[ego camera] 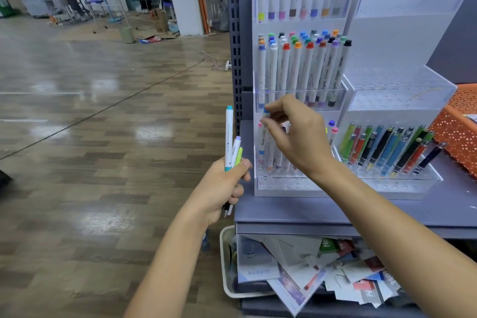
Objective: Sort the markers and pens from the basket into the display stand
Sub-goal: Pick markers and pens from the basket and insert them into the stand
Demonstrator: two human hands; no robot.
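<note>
Grey shelving (296, 210) is carrying the work, with glossy wood-look floor stretching off to the left. Nearest, the left hand (224, 186) is gripping a bundle of markers (231, 148) upright, fingers curled round their lower barrels. Just beyond, the right hand (294, 134) is pinching a blue-capped marker (266, 112) near its cap, in front of the lower tiers of the clear display stand (284, 186). These are looking light, stiff and smooth, probably slippery, so pinching near the cap is likely giving the best aim into a hole. Farther right, the orange basket (459, 131) is sitting beside the stand.

head cam | looks forward-down | close to display stand (284, 186) | single view
</note>
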